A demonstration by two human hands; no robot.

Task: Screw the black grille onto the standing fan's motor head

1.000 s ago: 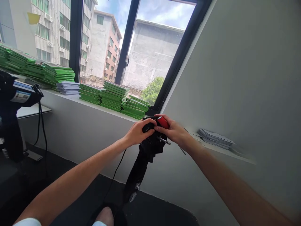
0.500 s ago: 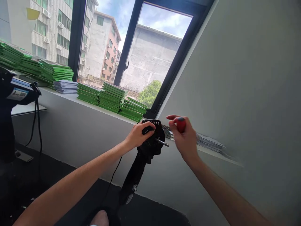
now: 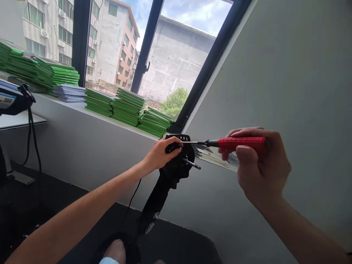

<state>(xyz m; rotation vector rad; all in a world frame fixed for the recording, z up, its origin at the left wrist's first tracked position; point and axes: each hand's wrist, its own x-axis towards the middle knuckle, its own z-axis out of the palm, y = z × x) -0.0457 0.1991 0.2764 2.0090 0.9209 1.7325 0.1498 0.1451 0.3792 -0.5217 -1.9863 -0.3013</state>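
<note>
A black fan motor head (image 3: 176,167), without blades, stands on a black column with its bare metal shaft (image 3: 192,164) sticking out to the right. My left hand (image 3: 161,154) lies against the head's upper left part, thumb and forefinger curled towards each other near a small bright spot; what they pinch is too small to name. My right hand (image 3: 264,168) is wrapped round the red handle of a screwdriver (image 3: 239,143). The screwdriver lies nearly level, pointing left, with its tip at my left fingertips on the fan head's face.
Stacks of green-edged booklets (image 3: 128,108) and a pale stack (image 3: 70,93) line the windowsill (image 3: 110,123). Papers (image 3: 214,156) lie on the ledge behind the screwdriver. A dark device with hanging cables (image 3: 13,97) stands on a table at left. A bare wall (image 3: 297,73) rises at right.
My right hand has moved right, and the screwdriver has swung round so its shaft points left to my left fingertips. My left hand stays at the fan head. The view has shifted slightly.
</note>
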